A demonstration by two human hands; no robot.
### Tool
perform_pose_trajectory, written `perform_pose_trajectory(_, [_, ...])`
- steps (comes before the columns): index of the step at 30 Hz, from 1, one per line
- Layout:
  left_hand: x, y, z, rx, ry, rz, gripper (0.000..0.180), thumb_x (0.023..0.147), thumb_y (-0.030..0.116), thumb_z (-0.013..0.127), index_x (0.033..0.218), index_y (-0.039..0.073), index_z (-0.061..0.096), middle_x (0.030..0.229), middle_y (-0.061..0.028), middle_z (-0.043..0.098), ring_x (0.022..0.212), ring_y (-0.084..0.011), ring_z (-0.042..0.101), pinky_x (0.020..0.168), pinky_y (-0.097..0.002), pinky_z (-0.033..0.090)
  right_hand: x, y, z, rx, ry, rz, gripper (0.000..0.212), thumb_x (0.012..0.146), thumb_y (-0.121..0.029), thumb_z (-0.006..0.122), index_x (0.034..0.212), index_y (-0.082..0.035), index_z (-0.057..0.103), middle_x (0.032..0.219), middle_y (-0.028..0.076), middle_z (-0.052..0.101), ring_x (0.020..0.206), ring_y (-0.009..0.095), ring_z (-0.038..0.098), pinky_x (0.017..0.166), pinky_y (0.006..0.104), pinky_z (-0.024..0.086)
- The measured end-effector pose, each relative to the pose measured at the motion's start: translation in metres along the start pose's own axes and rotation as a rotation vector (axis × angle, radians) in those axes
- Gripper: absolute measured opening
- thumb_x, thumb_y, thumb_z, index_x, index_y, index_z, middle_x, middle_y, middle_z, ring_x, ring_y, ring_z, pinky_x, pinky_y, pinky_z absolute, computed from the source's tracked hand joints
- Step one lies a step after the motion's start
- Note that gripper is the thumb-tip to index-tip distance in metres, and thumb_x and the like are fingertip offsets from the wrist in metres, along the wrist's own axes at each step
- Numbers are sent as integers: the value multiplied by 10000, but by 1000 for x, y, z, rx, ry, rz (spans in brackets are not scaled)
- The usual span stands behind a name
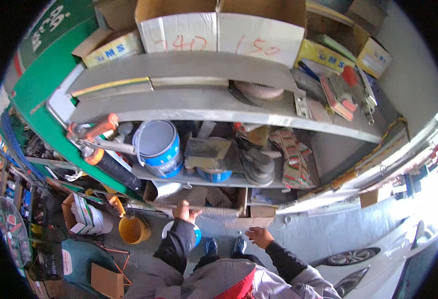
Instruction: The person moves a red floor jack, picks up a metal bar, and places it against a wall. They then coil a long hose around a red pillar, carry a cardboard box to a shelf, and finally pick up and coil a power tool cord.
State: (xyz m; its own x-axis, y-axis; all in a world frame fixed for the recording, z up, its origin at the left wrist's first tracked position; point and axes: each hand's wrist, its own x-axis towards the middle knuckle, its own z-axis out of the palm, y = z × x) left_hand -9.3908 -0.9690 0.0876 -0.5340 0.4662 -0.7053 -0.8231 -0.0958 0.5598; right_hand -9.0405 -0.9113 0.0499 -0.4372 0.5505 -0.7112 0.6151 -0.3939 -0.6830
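My left hand [184, 212] grips the near edge of an open cardboard box [216, 210] on the low shelf, its fingers curled at the rim. Darker flat pieces lie inside the box; I cannot make out what they are. My right hand [260, 237] is held out with fingers apart and nothing in it, just below a brown cardboard flap [251, 222] beside the box. Partly hidden by my left forearm, a white and blue bucket [197, 235] stands on the floor.
Above the box, a shelf holds a blue paint can [163, 162], a grey round-based tool [259, 168] and patterned packets [292, 158]. A dispensing gun [91, 148] hangs at the left. A yellow bucket [133, 230] stands on the floor; a white car [373, 259] is at the right.
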Motion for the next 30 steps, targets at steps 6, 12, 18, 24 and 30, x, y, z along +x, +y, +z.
perform_pose_trajectory(6, [65, -5, 21, -16, -80, -72, 156, 900, 126, 565, 1045, 84, 526, 939, -114, 621, 772, -317, 674, 726, -559, 612, -15, 56, 14, -303, 120, -126, 658, 914, -541, 618, 1240, 31, 629, 1143, 211, 696, 1058, 349, 665, 908, 366, 524])
perform_pose_trajectory(12, [63, -3, 29, 105, -101, -16, 289, 946, 265, 655, 1164, 99, 562, 1056, -111, 655, 904, -276, 665, 797, -479, 613, -57, 102, 37, -47, 257, 200, 643, 887, -556, 631, 1168, 21, 676, 1114, 240, 697, 1069, 372, 664, 915, 421, 509])
perform_pose_trajectory(18, [57, -25, -90, 382, -442, -82, 566, 928, 445, 687, 1380, 188, 463, 1188, -21, 571, 982, -218, 616, 761, -381, 561, -122, 152, 79, -70, 419, 369, 656, 889, -545, 614, 1240, 9, 646, 1148, 226, 691, 1095, 386, 651, 935, 428, 509])
perform_pose_trajectory(24, [92, -56, -219, 2068, -652, -162, 406, 904, 377, 696, 1123, 44, 621, 938, -100, 622, 734, -234, 620, 553, -398, 510, -212, 231, 118, 156, 536, 594, 628, 897, -532, 596, 1181, 22, 679, 1190, 244, 668, 1145, 394, 626, 978, 439, 486])
perform_pose_trajectory(30, [54, -100, -175, 2709, -1065, -77, 378, 898, 375, 681, 1005, 13, 692, 825, -122, 674, 746, -257, 666, 673, -429, 528, -321, 329, 209, 437, 817, 667, 594, 886, -520, 606, 1123, 14, 709, 1168, 239, 679, 1116, 389, 638, 973, 442, 490])
